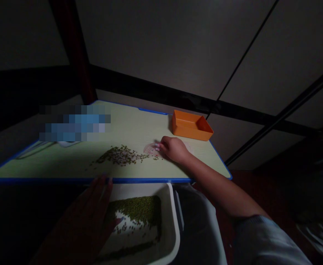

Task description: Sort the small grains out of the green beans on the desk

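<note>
On the pale folding table (139,129) lies a loose heap of small green beans (121,155), mixed with some reddish and pale bits. My right hand (174,149) is closed at the tabletop just right of the heap, thumb and fingers pinched together; whatever is between the tips is too small to make out. In front of the table's near edge is a white plastic tub (175,228) with many green beans (139,208) inside. My left hand (84,217), in deep shadow, lies over the tub's left side with fingers stretched out and the thumb above its inside.
An orange rectangular box (191,127) stands at the table's far right corner. A blurred-out blue patch (81,123) covers something at the left, with a cable (34,149) beside it. A blue rim (150,180) edges the table; pale panels (161,44) rise behind.
</note>
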The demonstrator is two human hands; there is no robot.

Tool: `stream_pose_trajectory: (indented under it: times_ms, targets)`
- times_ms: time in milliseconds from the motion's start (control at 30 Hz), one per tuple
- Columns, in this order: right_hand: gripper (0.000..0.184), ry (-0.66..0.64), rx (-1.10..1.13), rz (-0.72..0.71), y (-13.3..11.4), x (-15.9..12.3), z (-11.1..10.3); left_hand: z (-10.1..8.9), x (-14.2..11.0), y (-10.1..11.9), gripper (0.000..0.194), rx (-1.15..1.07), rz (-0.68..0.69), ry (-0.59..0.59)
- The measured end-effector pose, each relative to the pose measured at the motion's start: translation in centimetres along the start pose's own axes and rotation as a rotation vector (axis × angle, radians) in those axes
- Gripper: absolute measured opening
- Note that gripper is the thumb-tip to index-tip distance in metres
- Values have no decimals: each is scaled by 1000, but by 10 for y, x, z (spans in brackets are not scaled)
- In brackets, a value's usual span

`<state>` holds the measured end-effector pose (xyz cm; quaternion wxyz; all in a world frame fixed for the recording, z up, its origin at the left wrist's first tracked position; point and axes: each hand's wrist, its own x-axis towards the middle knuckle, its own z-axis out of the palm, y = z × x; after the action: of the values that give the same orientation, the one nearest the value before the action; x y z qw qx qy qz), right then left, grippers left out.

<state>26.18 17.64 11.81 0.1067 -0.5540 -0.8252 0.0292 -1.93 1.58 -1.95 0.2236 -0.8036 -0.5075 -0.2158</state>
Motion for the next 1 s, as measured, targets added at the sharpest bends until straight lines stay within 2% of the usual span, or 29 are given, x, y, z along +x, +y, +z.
stream_pose_trajectory:
  times_ms: [200, 333, 467, 600, 767, 900, 1000]
  targets:
    - [21, -66, 51, -188, -2, 12, 3, -6, 3, 5, 89, 37, -4, 2]
    - [19, -108, 147, -290, 2, 11, 2, -7, 7, 12, 87, 75, 10, 18]
    - [16, -125, 248, -373, 9, 7, -6, -6, 11, 16, 83, 82, -31, 17]
    - [16, -120, 329, -357, 27, 2, -17, -6, 16, 19, 84, 94, -44, 4]
    - [18, -113, 427, -301, 54, -6, -18, -6, 20, 25, 82, 103, -76, -21]
    - [16, -130, 472, -298, 65, -10, -19, -11, 21, 31, 86, 116, -119, -122]
    - [19, -125, 482, -279, 69, -9, -21, -16, 25, 35, 84, 125, -122, -130]
